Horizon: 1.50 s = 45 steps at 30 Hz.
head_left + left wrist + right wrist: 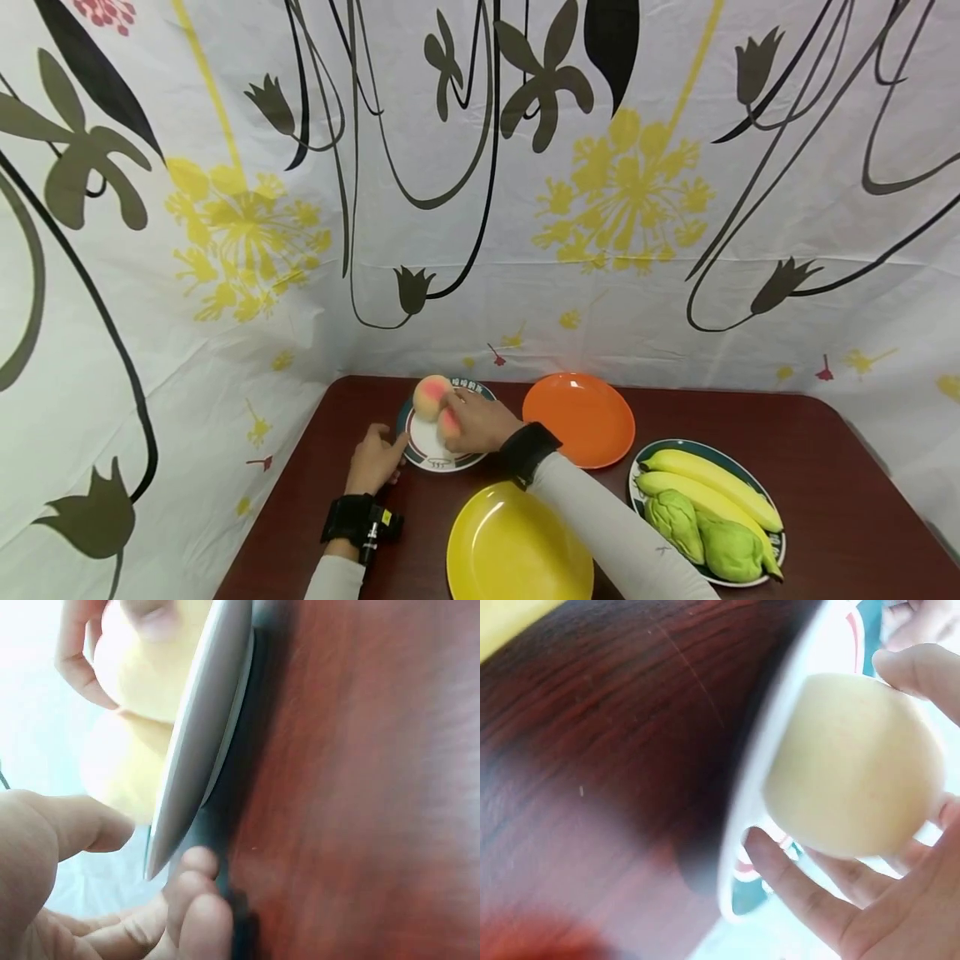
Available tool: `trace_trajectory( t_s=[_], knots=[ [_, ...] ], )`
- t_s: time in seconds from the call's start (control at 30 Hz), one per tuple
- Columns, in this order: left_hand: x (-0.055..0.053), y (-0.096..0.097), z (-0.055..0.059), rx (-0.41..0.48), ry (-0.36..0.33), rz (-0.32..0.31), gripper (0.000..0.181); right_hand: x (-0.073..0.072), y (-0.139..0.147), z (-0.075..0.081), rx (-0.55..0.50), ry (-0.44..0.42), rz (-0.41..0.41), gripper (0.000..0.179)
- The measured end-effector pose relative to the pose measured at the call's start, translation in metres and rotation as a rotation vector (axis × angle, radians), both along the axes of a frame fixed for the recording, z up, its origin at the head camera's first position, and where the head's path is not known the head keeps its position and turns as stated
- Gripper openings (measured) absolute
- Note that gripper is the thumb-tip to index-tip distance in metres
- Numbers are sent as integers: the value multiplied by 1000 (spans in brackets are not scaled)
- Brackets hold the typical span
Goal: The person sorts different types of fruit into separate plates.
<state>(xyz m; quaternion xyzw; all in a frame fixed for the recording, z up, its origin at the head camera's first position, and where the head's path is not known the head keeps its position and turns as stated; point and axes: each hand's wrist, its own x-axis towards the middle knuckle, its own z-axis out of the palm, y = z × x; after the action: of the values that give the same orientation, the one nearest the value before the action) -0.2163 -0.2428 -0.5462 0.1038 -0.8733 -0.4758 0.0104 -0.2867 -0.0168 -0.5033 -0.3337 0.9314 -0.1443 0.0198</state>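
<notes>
The right hand [480,423] has its fingers curved around one peach [449,425] at the patterned plate [424,450]; the second peach [431,398] is on this plate. The left hand [373,464] is at the plate's left rim, thumb and fingers apart, gripping nothing. To the plate's right is an orange plate [581,423].

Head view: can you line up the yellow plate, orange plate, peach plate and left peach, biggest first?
1. Yellow plate: bottom cut off, and looks nearer the camera.
2. Orange plate and peach plate: too alike to rank.
3. Left peach: smallest.
</notes>
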Motion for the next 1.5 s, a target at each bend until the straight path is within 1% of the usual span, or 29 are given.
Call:
trace_trajectory(
  t_s=[0.07, 0.17, 0.23, 0.3, 0.33, 0.4, 0.5, 0.57, 0.63, 0.7, 0.8, 0.9, 1.0, 1.1, 1.2, 1.27, 1.33, 1.43, 1.5],
  knots=[
    [12, 3, 1, -13, 12, -12, 46, 4, 10, 6, 6, 18, -12, 65],
    [28, 8, 2, -18, 3, -65, 36, 12, 29, 22, -14, 43, -14, 73],
    [38, 13, 3, -1, -28, -102, 36, 19, 44, 34, -54, 54, 0, 73],
    [46, 18, 4, 17, -57, -146, 40, 27, 61, 45, -98, 63, 7, 73],
    [50, 22, 5, 32, -71, -174, 42, 32, 71, 50, -118, 64, 10, 72],
    [58, 30, 7, 63, -92, -249, 45, 43, 90, 60, -147, 68, 0, 73],
    [66, 45, 6, 104, -110, -377, 46, 60, 119, 70, -161, 71, -43, 72],
    [68, 54, 5, 110, -102, -449, 42, 71, 136, 74, -157, 89, -81, 71],
    [69, 60, 3, 100, -95, -508, 39, 82, 153, 75, -153, 114, -118, 70],
    [70, 64, 0, 71, -74, -549, 36, 95, 172, 75, -151, 144, -156, 69],
    [71, 66, -4, 42, -65, -592, 36, 115, 205, 72, -158, 195, -207, 70],
    [69, 66, -7, 23, -69, -604, 32, 137, 244, 66, -172, 233, -275, 69],
    [67, 67, -10, 2, -69, -610, 27, 159, 281, 53, -184, 268, -339, 69],
    [66, 67, -13, -16, -55, -611, 25, 175, 311, 36, -172, 270, -381, 70],
    [66, 66, -13, -28, -48, -607, 24, 186, 331, 17, -148, 233, -401, 74],
    [67, 65, -14, -39, -47, -602, 24, 192, 339, 5, -133, 197, -407, 76],
    [67, 66, -14, -46, -49, -593, 24, 195, 343, -4, -125, 180, -410, 76],
    [68, 67, -15, -56, -43, -589, 23, 198, 345, -13, -123, 208, -414, 74],
    [68, 69, -14, -60, -36, -586, 23, 199, 343, -16, -126, 263, -406, 73]
  ],
)
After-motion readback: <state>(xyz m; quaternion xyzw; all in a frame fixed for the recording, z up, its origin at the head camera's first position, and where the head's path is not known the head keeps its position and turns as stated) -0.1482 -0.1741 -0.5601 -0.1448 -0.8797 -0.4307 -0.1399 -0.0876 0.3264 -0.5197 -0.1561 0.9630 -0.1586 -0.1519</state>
